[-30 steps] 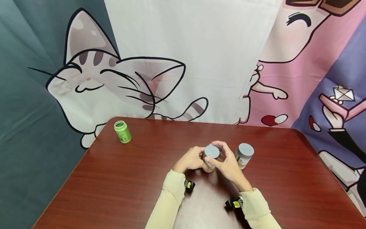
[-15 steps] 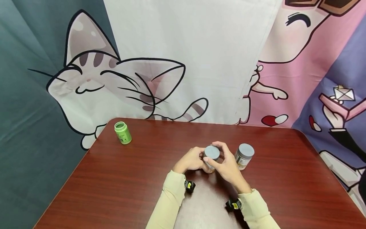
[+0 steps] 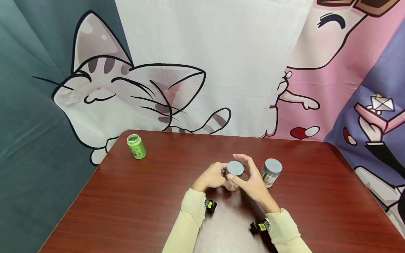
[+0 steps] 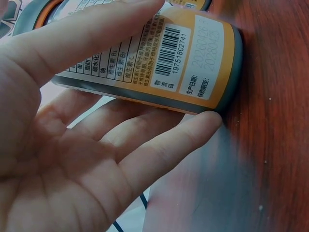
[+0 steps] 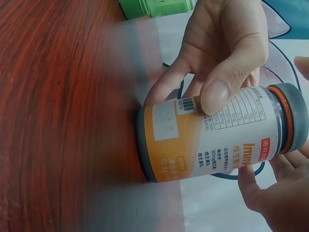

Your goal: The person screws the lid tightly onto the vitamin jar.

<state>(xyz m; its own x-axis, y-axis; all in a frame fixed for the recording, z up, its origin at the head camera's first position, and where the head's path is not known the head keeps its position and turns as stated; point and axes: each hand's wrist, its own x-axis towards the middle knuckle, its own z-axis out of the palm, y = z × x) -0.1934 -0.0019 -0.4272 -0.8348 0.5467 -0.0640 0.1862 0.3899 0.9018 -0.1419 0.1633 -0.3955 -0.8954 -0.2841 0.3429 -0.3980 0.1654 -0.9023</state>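
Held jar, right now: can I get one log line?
left fingers: grip held jar; right fingers: around grey lid, contact unclear; green jar: uncapped

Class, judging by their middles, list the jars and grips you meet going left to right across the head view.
Green jar → left grip → held jar → right grip → rightmost jar.

In the head view, we see bright, fairly even light, with pale glare on the glossy table (image 3: 218,237) just nearer than the grip and a dark shadow beside the right sleeve (image 3: 286,230). Both wrist views look dimmer to us; print on the gripped jar (image 5: 234,145) is largely legible, while blurred reflections smear the wood beside its base.
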